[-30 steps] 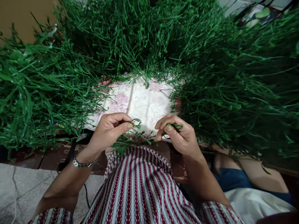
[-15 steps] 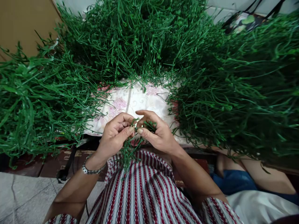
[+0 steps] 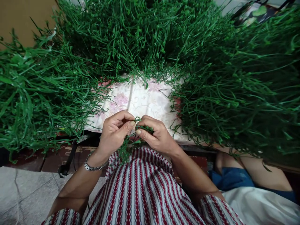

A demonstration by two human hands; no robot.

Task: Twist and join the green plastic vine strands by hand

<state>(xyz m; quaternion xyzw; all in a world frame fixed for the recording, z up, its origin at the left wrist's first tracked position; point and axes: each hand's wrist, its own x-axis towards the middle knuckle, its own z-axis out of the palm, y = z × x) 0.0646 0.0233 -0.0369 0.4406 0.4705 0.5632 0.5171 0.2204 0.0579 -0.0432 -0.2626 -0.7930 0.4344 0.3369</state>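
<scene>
My left hand (image 3: 114,132) and my right hand (image 3: 157,133) meet close in front of my body, above the near edge of a flowered cloth. Thumb and forefinger of the left pinch a thin green sprig (image 3: 137,119). In my right hand, the fingers curl around a small bunch of green stems (image 3: 147,128), its thumb pressed near the tips. More thin greenery (image 3: 124,152) hangs below the left hand against the striped shirt. Whether all these pieces are joined is hidden by the fingers.
Big heaps of thin green stems lie at the left (image 3: 35,93), the back (image 3: 136,34) and the right (image 3: 234,90) of the flowered cloth (image 3: 140,97). Another person's bare leg (image 3: 264,168) shows at the lower right. A patterned bag (image 3: 256,12) is at the back right.
My right forefinger, raised and apart before, has curled down onto the stems. The hands stay close together; the whole view has shifted slightly.
</scene>
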